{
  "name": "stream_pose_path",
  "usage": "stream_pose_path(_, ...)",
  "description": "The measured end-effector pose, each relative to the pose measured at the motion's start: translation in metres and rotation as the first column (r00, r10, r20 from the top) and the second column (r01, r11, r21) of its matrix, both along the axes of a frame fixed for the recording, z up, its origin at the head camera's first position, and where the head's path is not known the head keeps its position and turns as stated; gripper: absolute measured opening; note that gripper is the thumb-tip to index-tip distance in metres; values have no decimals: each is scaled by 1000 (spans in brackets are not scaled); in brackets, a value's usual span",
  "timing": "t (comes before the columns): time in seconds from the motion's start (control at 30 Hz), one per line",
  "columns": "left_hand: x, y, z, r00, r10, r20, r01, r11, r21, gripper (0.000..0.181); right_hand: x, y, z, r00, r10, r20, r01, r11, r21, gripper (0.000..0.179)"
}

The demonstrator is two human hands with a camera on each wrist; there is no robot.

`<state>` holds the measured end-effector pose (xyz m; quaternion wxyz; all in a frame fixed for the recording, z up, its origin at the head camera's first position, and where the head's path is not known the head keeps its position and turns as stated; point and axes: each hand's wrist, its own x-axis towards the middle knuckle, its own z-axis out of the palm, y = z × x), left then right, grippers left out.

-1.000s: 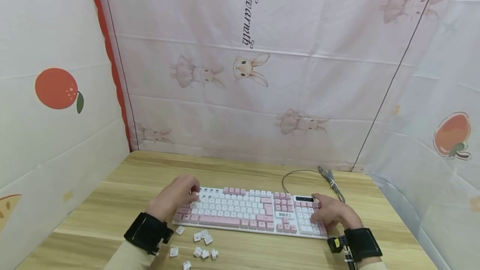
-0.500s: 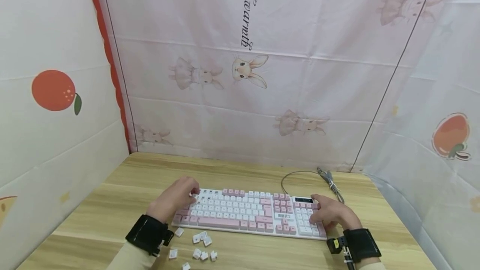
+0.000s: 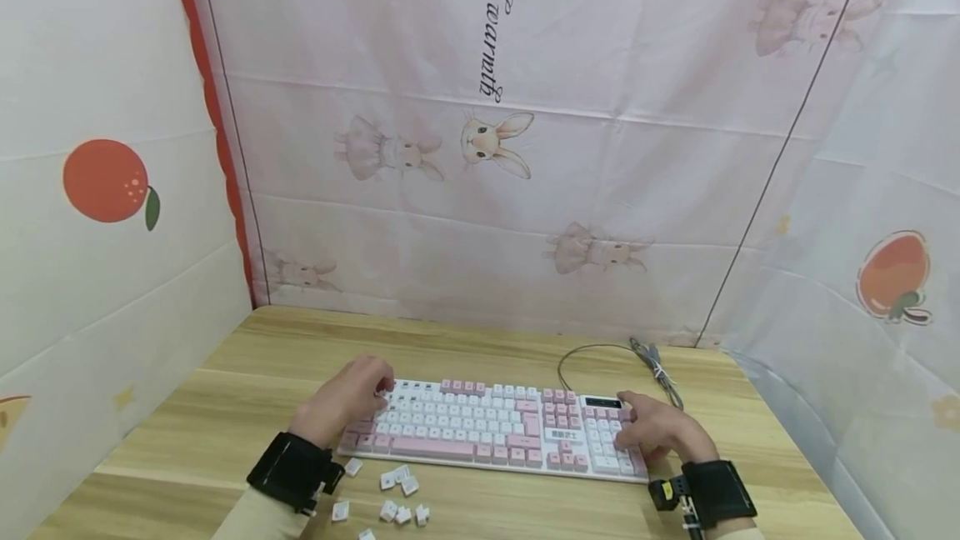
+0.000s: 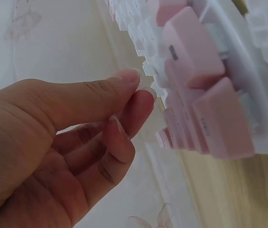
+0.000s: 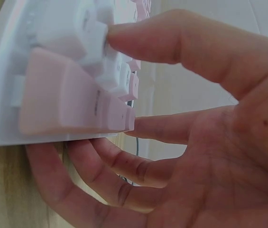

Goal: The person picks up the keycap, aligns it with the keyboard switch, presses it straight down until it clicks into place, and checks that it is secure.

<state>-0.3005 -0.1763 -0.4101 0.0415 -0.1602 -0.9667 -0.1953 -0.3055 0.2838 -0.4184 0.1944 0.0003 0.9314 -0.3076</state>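
A white and pink computer keyboard lies on the wooden table. My left hand is at its upper left corner, thumb and index fingertips pinched together around a small white keycap, mostly hidden by the fingers. Dark bare switches show beside that hand, where keycaps are off. At the other end, my right hand grips the keyboard, the thumb lying on white number keys and other fingers curled along the side and bottom edge. Several loose white keycaps are scattered in front of the keyboard.
A grey cable runs from the keyboard's back to a tied bundle at the back right. Printed cloth walls enclose the table at the back and sides. Both wrists wear black bands with cameras.
My left fingers have lowered slightly toward the upper left keys, and the white keycap between them is now less visible. My right hand keeps its grip. The head view has shifted slightly.
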Motion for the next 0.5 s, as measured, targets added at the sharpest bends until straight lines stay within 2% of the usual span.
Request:
stream_pose_path(0.17,1,-3,-3,1000,7,10,-8,1000,15,14,0,-3,2,1000,5,-3,-5,1000,14,89)
stream_pose_path(0.5,6,-1,-11,999,27,-18,-26,998,57,13,1,-2,1,1000,-8,17,8,1000,29,90)
